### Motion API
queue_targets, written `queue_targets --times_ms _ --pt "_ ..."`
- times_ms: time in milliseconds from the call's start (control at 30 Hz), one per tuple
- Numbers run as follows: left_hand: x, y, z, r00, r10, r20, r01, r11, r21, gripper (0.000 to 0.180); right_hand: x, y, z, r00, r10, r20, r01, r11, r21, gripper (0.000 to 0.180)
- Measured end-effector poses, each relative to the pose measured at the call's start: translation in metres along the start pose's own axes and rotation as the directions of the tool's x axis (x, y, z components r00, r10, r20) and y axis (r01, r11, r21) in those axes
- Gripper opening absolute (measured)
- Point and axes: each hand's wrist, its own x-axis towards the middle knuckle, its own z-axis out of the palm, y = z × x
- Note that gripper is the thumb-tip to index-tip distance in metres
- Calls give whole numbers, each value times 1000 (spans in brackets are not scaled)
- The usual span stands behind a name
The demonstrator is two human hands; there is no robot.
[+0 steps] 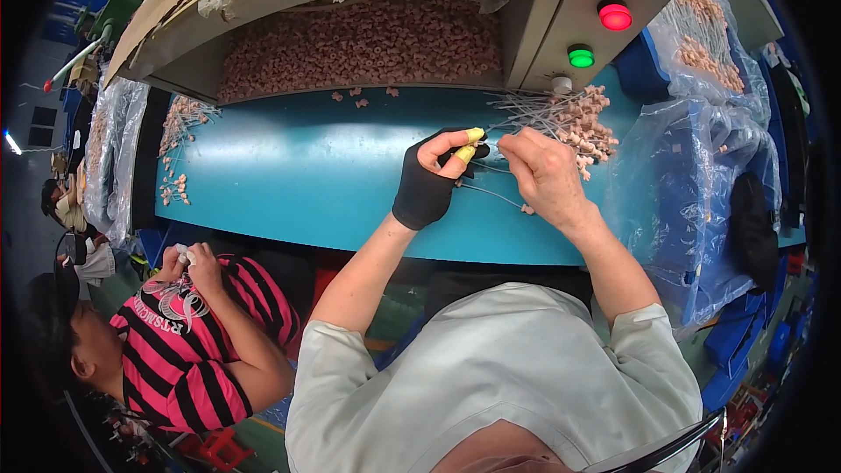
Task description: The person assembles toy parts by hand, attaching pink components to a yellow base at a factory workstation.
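Observation:
My left hand (427, 182) wears a black fingerless glove, with yellow covers on the thumb and index fingertips. Its fingers are closed in a pinch, and thin grey wires (491, 194) run out from beneath them. One of these wires ends in a small pink piece (527, 208) close to my right hand. My bare right hand (550, 177) is also pinched shut, just right of the left fingertips; whatever lies between its fingers is too small to make out. Beyond it lies a heap of grey wires tipped with pink pieces (585, 123).
Behind the teal tabletop (307, 180), a machine opening holds many loose pink pieces (368, 39). A red button (614, 15) and green button (580, 56) sit on its panel. Plastic-lined blue bins (674, 201) stand right. More wired pieces (178, 127) lie left, near a seated person (206, 342).

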Motion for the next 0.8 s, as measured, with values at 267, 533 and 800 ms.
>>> queue_targets --times_ms 267,533,800 --pt "-2 -9 -6 985 156 79 -165 978 131 29 2 -1 -2 997 0 79 -7 995 97 9" --pt "-3 -9 -6 976 164 144 -179 980 92 25 -1 -3 0 994 21 105 -38 986 163 8" --pt "-4 0 -4 991 86 107 -97 991 96 27 -1 4 -5 989 -22 144 1 990 144 19"
